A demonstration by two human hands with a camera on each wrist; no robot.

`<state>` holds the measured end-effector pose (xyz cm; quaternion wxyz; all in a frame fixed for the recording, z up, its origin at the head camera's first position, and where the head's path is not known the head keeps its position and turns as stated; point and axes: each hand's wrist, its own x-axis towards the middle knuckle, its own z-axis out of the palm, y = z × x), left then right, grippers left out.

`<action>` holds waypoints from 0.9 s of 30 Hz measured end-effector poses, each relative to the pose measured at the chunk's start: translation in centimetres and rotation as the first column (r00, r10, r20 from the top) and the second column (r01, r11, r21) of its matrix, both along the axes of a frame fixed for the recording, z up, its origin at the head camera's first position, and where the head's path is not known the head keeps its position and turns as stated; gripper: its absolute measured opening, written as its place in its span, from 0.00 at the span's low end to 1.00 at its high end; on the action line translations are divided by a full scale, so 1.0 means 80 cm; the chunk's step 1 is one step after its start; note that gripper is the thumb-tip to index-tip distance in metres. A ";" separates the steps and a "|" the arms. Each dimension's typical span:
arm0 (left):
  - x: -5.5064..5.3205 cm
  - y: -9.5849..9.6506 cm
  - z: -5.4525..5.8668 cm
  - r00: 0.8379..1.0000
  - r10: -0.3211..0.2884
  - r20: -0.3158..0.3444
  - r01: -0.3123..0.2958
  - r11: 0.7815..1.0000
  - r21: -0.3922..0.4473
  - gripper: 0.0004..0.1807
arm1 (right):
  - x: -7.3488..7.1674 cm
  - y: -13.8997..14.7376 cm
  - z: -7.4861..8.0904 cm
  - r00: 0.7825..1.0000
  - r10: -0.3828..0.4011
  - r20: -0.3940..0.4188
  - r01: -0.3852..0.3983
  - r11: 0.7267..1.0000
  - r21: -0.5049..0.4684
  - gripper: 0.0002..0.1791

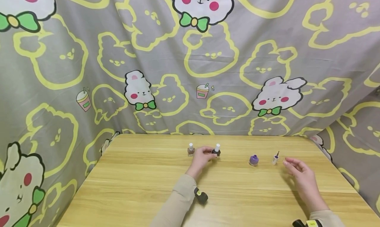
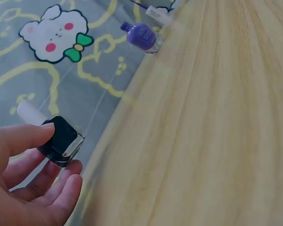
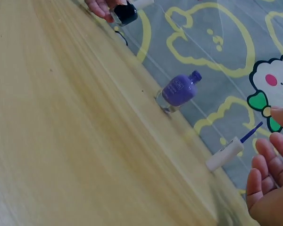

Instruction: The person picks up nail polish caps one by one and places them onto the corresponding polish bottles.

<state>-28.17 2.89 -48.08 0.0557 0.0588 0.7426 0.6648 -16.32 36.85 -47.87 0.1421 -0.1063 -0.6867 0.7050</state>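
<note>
My left hand (image 1: pixel 203 159) pinches a black nail polish bottle (image 2: pixel 61 136) with a white cap, thumb on one side and fingers on the other. A purple nail polish bottle (image 1: pixel 253 160) stands uncapped on the table, right of the left hand. Beyond it, the white brush cap (image 1: pixel 275 159) stands on its top, its purple-coated brush pointing up. Close to that cap, on its right, is my right hand (image 1: pixel 302 180); its fingers are loosely bent around nothing, and a small gap shows between fingertips and cap in the right wrist view.
A brownish nail polish bottle (image 1: pixel 191 150) with a white cap stands just left of the left hand. The wooden table (image 1: pixel 142 187) ends at the back against a grey patterned curtain (image 1: pixel 178 62). Each wrist wears a black camera.
</note>
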 end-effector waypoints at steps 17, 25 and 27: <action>-0.001 0.005 -0.006 0.998 0.067 -0.006 -0.068 0.995 -0.073 0.14 | -0.009 0.008 -0.019 0.997 0.059 0.046 -0.059 0.998 -0.007 0.14; -0.007 0.008 -0.006 0.997 0.075 -0.029 -0.079 0.989 -0.126 0.13 | -0.014 0.012 -0.023 0.994 0.065 0.092 -0.073 0.993 0.094 0.19; -0.008 0.008 -0.005 0.997 0.075 -0.028 -0.079 0.987 -0.141 0.13 | -0.015 0.013 -0.023 0.992 0.063 0.113 -0.076 0.991 0.112 0.21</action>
